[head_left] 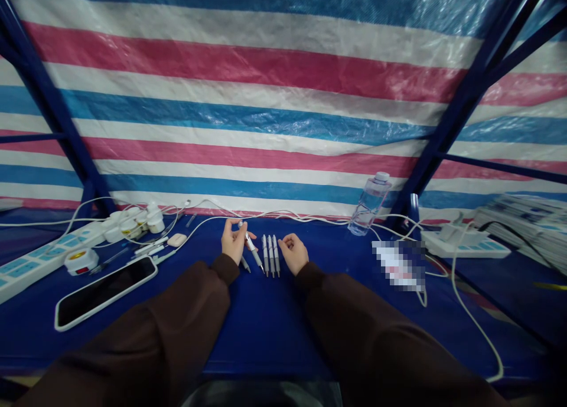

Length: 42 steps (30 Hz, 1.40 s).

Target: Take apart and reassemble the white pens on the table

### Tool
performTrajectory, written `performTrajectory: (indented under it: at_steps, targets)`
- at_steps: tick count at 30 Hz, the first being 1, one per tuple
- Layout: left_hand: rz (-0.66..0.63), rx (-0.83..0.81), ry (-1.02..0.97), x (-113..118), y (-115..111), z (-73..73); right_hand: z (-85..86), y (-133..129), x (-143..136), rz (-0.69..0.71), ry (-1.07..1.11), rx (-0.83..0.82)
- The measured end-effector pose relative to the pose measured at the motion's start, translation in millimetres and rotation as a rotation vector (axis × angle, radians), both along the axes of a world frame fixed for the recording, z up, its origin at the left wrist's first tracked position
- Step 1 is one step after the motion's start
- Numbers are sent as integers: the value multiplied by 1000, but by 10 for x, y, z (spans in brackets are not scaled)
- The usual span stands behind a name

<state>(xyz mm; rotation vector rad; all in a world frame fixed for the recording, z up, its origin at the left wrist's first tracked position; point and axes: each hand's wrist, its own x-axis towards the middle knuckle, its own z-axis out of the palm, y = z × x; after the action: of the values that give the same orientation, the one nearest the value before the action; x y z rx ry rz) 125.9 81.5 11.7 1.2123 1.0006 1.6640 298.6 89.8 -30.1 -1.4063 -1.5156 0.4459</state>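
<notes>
My left hand (233, 241) pinches a white and grey pen (253, 253) between thumb and fingers, its tip slanting down to the right. Another pen (245, 265) shows only its lower end from under that hand; the rest is hidden. Just to the right, three similar pens (271, 256) lie side by side, tips toward me. My right hand (294, 253) rests beside the rightmost of these, fingers curled in and nothing visible in them. Whether its fingertips touch that pen I cannot tell.
A phone (106, 293), a power strip (77, 241) with plugs and an earbud case (176, 240) lie left. On the right are a clear bottle (369, 203), another power strip (482, 246) and stacked papers (527, 224). Cables run along the back of the blue table (266, 336).
</notes>
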Motion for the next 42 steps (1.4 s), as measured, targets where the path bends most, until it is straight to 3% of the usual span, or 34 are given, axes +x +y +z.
performTrajectory:
  at_steps: [11, 14, 21, 27, 30, 33, 37, 42]
  targets:
    - [10, 0, -9, 1, 13, -19, 132, -96, -32, -28, -149, -28]
    - [21, -11, -15, 1, 34, -27, 232, -198, -60, -13, -300, 75]
    - [26, -12, -15, -5, 61, -57, 425, -475, -157, 337, -673, 361]
    - [-15, -51, 38, 4, 80, -79, 407, -484, -189, 396, -805, 388]
    - [56, -26, 190, 2, 81, -114, 402, -475, -189, 332, -817, 383]
    - [162, 92, 497, -12, 53, -137, 392, -468, -186, 274, -826, 383]
    - [166, 236, 817, -22, 0, -123, 366, -457, -184, 232, -835, 404]
    - [103, 138, 828, -2, 19, -148, 362, -448, -184, 230, -830, 397]
